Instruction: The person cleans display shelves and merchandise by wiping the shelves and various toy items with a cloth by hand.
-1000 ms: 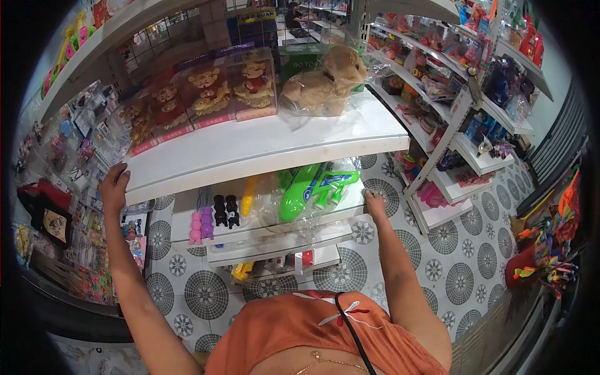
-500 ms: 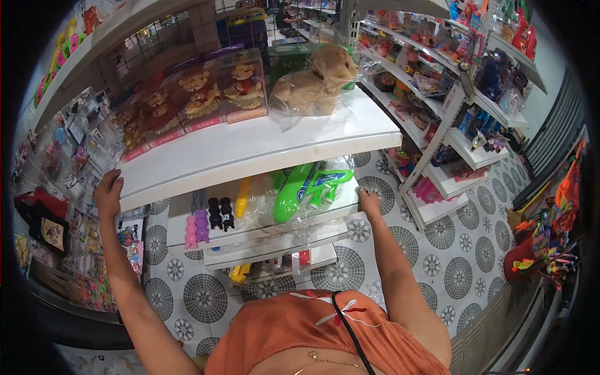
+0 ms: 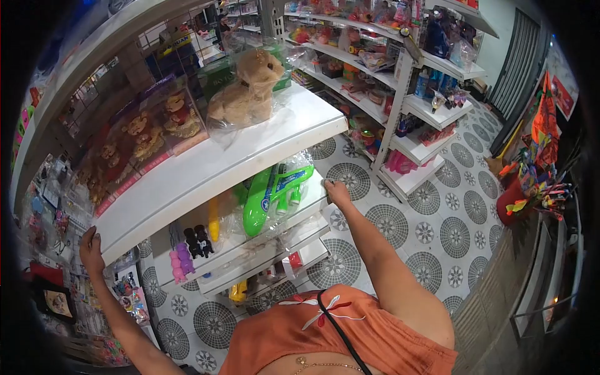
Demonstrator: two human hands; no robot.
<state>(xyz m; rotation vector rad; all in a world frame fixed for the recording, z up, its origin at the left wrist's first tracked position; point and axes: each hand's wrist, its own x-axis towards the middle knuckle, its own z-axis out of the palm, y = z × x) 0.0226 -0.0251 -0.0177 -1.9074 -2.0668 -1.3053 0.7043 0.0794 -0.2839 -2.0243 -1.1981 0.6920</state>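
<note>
At the left end of the white upper shelf board, my left hand has its fingers curled on the edge. My right hand grips the right end of the lower shelf board, closed with the thumb on top. A bagged green toy airplane lies on that lower board, beside pink, purple and black toy figures. Above it, a plush dog in clear plastic sits on the upper board. Boxed teddy bears stand to its left.
More shelving with toys stands at the back right. A red bucket of colourful items is on the right, on the patterned tile floor. Small packaged goods hang close by my left arm. A person is far behind the shelf.
My view has turned to the right, so the shelf unit appears farther left and more slanted. Both hands keep their places on the shelf ends.
</note>
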